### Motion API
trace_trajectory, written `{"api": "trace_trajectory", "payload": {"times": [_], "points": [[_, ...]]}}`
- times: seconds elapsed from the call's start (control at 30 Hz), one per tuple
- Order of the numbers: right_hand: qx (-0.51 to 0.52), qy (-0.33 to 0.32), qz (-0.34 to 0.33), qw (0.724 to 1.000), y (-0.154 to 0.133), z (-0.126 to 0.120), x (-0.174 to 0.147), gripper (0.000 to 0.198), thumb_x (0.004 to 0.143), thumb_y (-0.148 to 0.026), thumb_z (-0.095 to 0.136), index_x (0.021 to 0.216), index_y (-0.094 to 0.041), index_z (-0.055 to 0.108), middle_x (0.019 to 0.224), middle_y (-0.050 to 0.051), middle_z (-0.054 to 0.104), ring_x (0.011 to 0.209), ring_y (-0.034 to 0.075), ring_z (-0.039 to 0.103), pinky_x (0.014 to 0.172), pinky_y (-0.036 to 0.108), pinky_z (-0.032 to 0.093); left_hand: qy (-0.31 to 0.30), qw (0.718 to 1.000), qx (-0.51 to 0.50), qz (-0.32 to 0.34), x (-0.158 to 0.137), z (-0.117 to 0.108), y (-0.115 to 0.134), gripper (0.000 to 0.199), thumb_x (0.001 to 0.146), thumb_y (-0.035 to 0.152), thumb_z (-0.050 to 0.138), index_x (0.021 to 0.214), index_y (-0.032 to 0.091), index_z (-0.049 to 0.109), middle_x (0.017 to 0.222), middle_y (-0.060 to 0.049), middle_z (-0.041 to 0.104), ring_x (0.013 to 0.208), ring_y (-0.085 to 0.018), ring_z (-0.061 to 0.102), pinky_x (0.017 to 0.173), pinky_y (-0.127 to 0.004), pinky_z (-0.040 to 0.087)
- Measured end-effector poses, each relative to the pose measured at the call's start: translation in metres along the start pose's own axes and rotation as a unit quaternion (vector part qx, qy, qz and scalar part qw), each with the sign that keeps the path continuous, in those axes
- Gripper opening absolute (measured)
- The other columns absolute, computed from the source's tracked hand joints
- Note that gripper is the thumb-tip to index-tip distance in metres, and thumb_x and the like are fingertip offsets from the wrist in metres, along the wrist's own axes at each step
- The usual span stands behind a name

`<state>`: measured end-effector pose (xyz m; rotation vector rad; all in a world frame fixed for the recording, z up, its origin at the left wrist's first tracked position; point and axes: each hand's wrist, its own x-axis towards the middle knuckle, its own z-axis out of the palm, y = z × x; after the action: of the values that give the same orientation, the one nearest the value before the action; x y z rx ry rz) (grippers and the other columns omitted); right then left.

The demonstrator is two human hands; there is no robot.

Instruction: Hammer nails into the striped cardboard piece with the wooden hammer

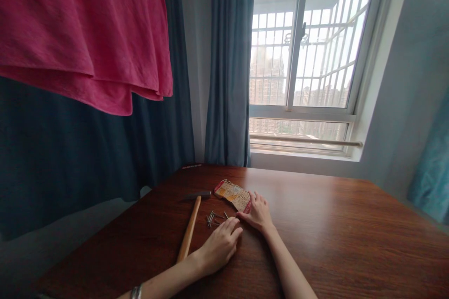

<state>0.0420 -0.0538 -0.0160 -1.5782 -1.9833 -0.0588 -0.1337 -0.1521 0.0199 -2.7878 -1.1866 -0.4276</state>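
1 table (333,233) | 1 hammer (191,229), laid toward left edge | 1 left hand (220,247), curled, grip cannot be told | 1 right hand (259,215), laid against 1 speckled piece (231,195) toward far edge, print unreadable | 4+ nails (210,218), overlapped

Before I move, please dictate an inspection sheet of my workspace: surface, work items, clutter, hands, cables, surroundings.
Surface: brown wood-grain table, glossy with reflected light.
Work items: wooden-handled hammer lying left of a small group of loose nails; worn, speckled slab with red ends beyond them.
Clutter: small pale-marked patch at the table's far left edge, too small to identify.
Left hand: curled beside the nails; whether it pinches one, cannot tell.
Right hand: at the slab's near end; grip unclear.
Cables: nothing seen.
Surroundings: blue curtains, pink cloth hanging at left, window with bars outside.
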Motion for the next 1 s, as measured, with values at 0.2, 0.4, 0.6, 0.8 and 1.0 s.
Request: {"api": "trace_trajectory", "payload": {"times": [0.2,0.4,0.6,0.8,1.0], "points": [[0.010,-0.013,-0.007,1.000,0.000,-0.001,-0.001,0.084,0.060,-0.069,0.050,0.128,-0.021,0.037,0.113,0.014,0.055,0.105,0.031,0.046,0.088,0.038,0.029,-0.017,0.999,-0.030,-0.024,-0.003,-0.007,0.004,0.030,0.078,0.017,0.043,0.107,0.021,0.047,0.115,-0.007,0.048,0.109,-0.023,0.043,0.096,-0.037,0.035],[0.016,-0.033,-0.007,0.999,0.001,-0.005,0.000,0.074,0.062,-0.060,0.054,0.125,-0.022,0.040,0.112,0.013,0.055,0.105,0.030,0.046,0.087,0.037,0.029,-0.017,0.997,-0.038,-0.065,0.001,-0.017,0.001,0.027,0.079,0.021,0.044,0.105,0.020,0.049,0.109,-0.007,0.050,0.103,-0.022,0.045,0.092,-0.036,0.036],[0.032,-0.080,-0.032,0.996,0.020,-0.024,-0.007,0.068,0.063,-0.053,0.057,0.123,-0.025,0.043,0.114,0.009,0.054,0.105,0.026,0.047,0.088,0.033,0.031,-0.001,0.995,-0.058,-0.083,0.005,-0.018,-0.011,0.026,0.077,0.020,0.045,0.102,0.020,0.051,0.107,-0.007,0.051,0.102,-0.022,0.046,0.091,-0.035,0.036],[0.051,-0.121,-0.070,0.989,0.051,-0.049,-0.021,0.070,0.062,-0.053,0.059,0.126,-0.029,0.041,0.118,0.006,0.051,0.108,0.024,0.045,0.091,0.031,0.031,0.054,0.993,-0.062,-0.085,0.023,-0.015,-0.031,0.034,0.076,0.017,0.045,0.110,0.020,0.049,0.114,-0.007,0.050,0.109,-0.022,0.043,0.097,-0.037,0.032],[0.056,-0.137,-0.073,0.986,0.060,-0.062,-0.032,0.072,0.063,-0.056,0.057,0.128,-0.029,0.039,0.122,0.006,0.049,0.111,0.024,0.043,0.094,0.032,0.029,-0.018,0.999,-0.049,0.016,0.064,-0.011,-0.068,0.068,0.060,0.026,0.064,0.124,0.021,0.040,0.135,-0.009,0.034,0.125,-0.028,0.027,0.105,-0.041,0.022]]}}
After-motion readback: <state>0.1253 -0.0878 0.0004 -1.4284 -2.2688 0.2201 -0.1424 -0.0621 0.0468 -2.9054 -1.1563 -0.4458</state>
